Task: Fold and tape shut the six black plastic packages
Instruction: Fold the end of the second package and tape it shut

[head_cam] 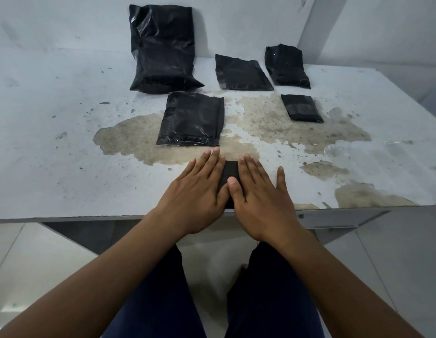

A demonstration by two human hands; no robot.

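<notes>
A small black package (pixel 229 172) lies near the table's front edge, mostly hidden under my hands. My left hand (pixel 200 191) and my right hand (pixel 259 198) press flat on it side by side, fingers spread, gripping nothing. Beyond them lies a medium black package (pixel 192 119). A large black package (pixel 163 47) leans against the back wall. Two more lie at the back, one in the middle (pixel 241 73) and one to the right (pixel 286 65). A small folded package (pixel 301 108) lies at mid right.
The grey table (pixel 65 142) has worn, stained patches in its middle and right. Its front edge runs just under my wrists. A clear piece of tape or plastic film (pixel 353 148) lies at the right. My legs in dark trousers show below the table.
</notes>
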